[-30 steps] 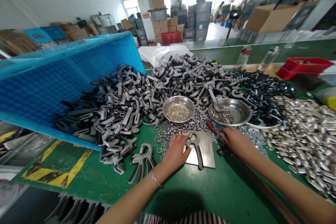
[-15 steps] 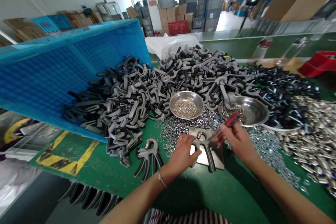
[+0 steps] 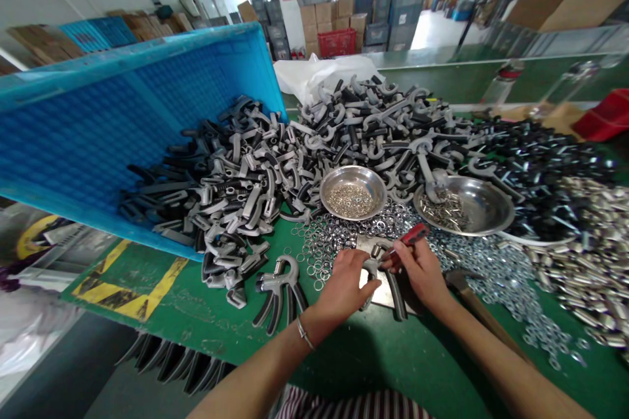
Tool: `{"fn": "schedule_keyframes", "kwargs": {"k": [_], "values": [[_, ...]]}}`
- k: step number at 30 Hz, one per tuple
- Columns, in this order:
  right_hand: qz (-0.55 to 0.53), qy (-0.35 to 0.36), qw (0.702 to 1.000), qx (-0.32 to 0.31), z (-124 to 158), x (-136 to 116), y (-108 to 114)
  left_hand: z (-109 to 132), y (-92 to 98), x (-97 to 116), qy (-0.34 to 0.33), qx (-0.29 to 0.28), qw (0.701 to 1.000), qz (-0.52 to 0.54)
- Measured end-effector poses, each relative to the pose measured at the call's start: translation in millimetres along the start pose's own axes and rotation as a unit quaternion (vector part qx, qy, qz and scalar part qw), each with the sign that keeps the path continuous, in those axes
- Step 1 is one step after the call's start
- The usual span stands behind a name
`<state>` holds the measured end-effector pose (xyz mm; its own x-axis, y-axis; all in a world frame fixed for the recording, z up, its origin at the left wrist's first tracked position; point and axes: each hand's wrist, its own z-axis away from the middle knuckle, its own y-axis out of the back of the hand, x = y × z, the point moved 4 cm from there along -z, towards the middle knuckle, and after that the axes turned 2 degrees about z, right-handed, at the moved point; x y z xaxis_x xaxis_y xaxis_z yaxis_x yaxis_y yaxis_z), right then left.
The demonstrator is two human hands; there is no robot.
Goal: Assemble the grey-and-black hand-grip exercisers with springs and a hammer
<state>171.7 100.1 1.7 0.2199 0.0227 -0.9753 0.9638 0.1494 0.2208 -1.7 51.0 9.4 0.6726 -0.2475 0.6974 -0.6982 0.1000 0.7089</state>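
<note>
On a metal plate (image 3: 378,294) in front of me lies a grey-and-black hand grip strengthener (image 3: 397,294) with a coil spring at its top. My left hand (image 3: 350,278) is closed around its left side and hides part of that handle. In my right hand (image 3: 420,268) is a red-handled screwdriver (image 3: 413,234), pointed down at the strengthener's upper joint. Its tip is hard to make out beside my fingers. To the left, another spring-fitted hand grip (image 3: 280,291) lies on the green table.
A tipped blue crate (image 3: 147,98) spills grey handles (image 3: 246,183) across the table. Steel bowls hold small rings (image 3: 351,200) and pins (image 3: 445,209). Loose washers (image 3: 491,281) and metal sleeves (image 3: 590,262) spread to the right. A wooden-handled hammer (image 3: 481,314) lies by my right forearm.
My right hand has moved left and brought the screwdriver closer in to the strengthener's joint. The hammer beside my forearm now shows. My left hand keeps its hold; the view has shifted slightly.
</note>
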Motion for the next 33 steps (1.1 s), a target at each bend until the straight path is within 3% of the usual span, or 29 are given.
{"fn": "schedule_keyframes", "kwargs": {"k": [7, 12, 16, 22, 26, 28, 30, 31, 33], "values": [[0.175, 0.064, 0.983, 0.004, 9.1, -10.1, -10.7, -0.4, -0.1, 0.3, 0.002, -0.002, 1.0, 0.003], [0.099, 0.053, 0.991, -0.068, -23.1, -26.3, -12.0, 0.4, -0.9, 2.4, 0.013, 0.002, 1.0, -0.005], [0.022, 0.026, 0.995, -0.099, -39.9, -25.3, -2.8, 0.9, -0.5, 3.1, 0.019, -0.003, 1.0, -0.002], [0.032, 0.002, 0.995, -0.09, -26.4, -11.4, -2.3, 1.7, -3.1, 2.8, 0.026, 0.001, 1.0, 0.0], [0.137, 0.008, 0.99, -0.021, -30.2, -13.0, 29.5, 4.1, 1.3, 5.9, 0.01, -0.017, 1.0, -0.016], [0.307, 0.01, 0.952, 0.012, -35.3, -18.9, 56.0, -2.8, 14.8, 9.2, -0.017, -0.024, 0.999, -0.039], [0.481, 0.043, 0.876, 0.013, -42.0, -31.9, 74.2, -21.3, 37.1, 11.2, -0.043, -0.01, 0.995, -0.084], [0.531, 0.08, 0.843, 0.002, -46.5, -41.1, 76.4, -35.3, 49.9, 10.7, -0.048, 0.004, 0.992, -0.118], [0.553, 0.173, 0.814, -0.033, -58.9, -62.3, 65.1, -70.0, 72.8, 5.0, -0.034, 0.023, 0.978, -0.206]]}}
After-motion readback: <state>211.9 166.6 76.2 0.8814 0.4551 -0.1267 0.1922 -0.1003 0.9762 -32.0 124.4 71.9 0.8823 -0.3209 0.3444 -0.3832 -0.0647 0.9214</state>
